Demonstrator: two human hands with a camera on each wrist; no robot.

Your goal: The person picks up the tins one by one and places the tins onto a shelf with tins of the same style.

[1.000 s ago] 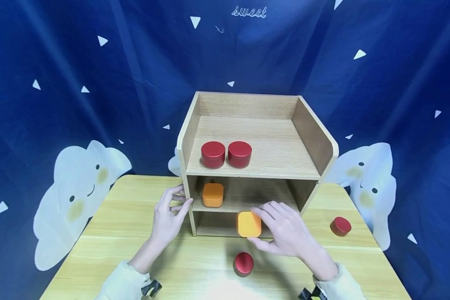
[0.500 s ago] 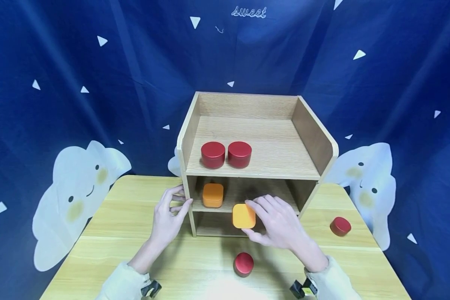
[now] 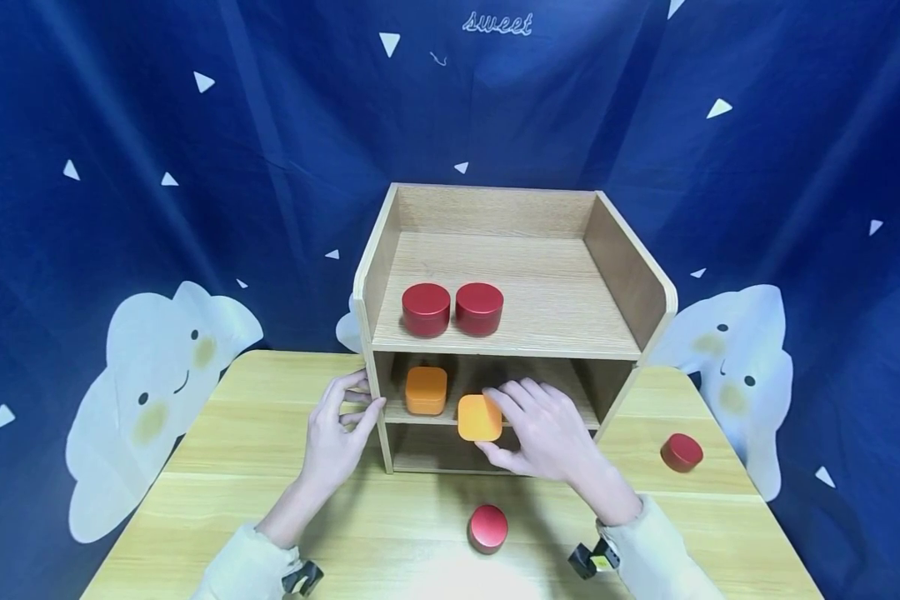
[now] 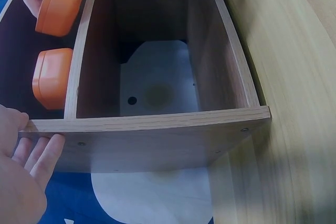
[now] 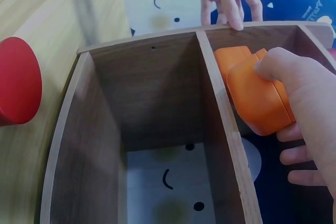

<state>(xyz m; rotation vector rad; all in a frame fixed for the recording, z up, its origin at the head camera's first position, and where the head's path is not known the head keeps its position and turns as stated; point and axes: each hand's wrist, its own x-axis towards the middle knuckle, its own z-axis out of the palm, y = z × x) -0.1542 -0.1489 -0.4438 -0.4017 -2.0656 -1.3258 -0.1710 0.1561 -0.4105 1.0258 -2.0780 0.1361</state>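
Observation:
My right hand (image 3: 543, 429) pinches an orange rounded-square lidded box (image 3: 479, 418) between thumb and fingers, in front of the middle level of a wooden shelf (image 3: 506, 353). A matching orange box (image 3: 426, 391) stands on that level at the left, beside the held one. In the right wrist view the held box (image 5: 258, 98) overlaps the standing box (image 5: 231, 56). My left hand (image 3: 337, 433) holds the shelf's left side panel, thumb at the front edge and fingers against the outer face (image 4: 152, 148).
Two round red tins (image 3: 426, 310) sit on the shelf's top level, front left. One red tin (image 3: 487, 529) stands on the table (image 3: 217, 492) before the shelf; another (image 3: 681, 452) is to the right. A blue curtain (image 3: 285, 125) hangs behind.
My right hand has carried the orange box up, leftward and toward the middle level, closer to the standing box. My left hand stays on the side panel.

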